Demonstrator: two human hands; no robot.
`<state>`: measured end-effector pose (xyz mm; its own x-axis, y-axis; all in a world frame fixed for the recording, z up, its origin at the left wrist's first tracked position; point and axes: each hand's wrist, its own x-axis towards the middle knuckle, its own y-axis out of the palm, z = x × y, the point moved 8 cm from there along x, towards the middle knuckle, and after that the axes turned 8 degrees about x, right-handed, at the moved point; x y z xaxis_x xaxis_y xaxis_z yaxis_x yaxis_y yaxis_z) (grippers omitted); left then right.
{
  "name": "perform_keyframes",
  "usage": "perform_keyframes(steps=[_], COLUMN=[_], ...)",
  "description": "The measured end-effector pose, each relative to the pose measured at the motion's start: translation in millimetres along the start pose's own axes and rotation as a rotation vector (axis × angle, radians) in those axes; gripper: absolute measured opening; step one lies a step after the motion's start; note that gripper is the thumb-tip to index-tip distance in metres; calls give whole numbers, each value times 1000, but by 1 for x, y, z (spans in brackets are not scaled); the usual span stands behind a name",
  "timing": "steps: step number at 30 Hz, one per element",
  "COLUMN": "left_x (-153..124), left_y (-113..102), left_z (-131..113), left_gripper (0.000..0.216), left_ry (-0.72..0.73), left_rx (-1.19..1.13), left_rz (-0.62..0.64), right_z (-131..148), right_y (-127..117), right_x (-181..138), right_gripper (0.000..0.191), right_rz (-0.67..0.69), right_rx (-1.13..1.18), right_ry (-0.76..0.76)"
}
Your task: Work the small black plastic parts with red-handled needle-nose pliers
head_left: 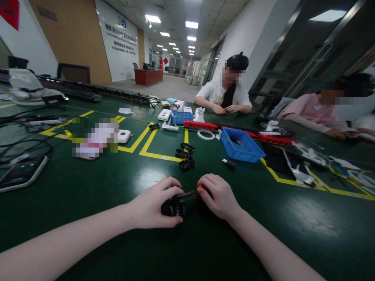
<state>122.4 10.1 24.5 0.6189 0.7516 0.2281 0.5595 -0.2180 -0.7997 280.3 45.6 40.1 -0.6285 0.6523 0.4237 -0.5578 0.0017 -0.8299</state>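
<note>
My left hand [154, 207] is closed round a small black part [172, 207] resting on the green table [117, 187]. My right hand [219, 197] is closed on a red-handled tool [200, 188] whose metal shaft [189, 196] reaches into the black part. Both hands sit close together near the table's front middle. Just beyond them lie three similar black parts [185, 156] in a loose pile. A small dark cylinder [228, 162] lies to the right of that pile.
A blue bin [241, 146] stands behind my right hand, a smaller blue bin [181, 117] farther back. A tape roll [206, 134], red strips [200, 125] and white devices [124, 136] lie around. Two people sit across and to the right. A flat device [22, 171] lies at left.
</note>
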Motion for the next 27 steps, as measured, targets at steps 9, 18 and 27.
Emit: perform_keyframes(steps=[9,18,27], left_x=[0,-2,0], left_y=[0,1,-1], left_z=[3,2,2], left_gripper=[44,46,44], left_ry=[-48,-22,-9], left_rx=[-78,-55,-42], left_rz=[22,36,25], right_z=[2,4,2], right_y=[1,2,-1], right_x=[-1,-1,-1], right_gripper=[35,36,31], right_rz=[14,19,-13], right_rx=[15,17,7], right_ry=[-13,-27,-18])
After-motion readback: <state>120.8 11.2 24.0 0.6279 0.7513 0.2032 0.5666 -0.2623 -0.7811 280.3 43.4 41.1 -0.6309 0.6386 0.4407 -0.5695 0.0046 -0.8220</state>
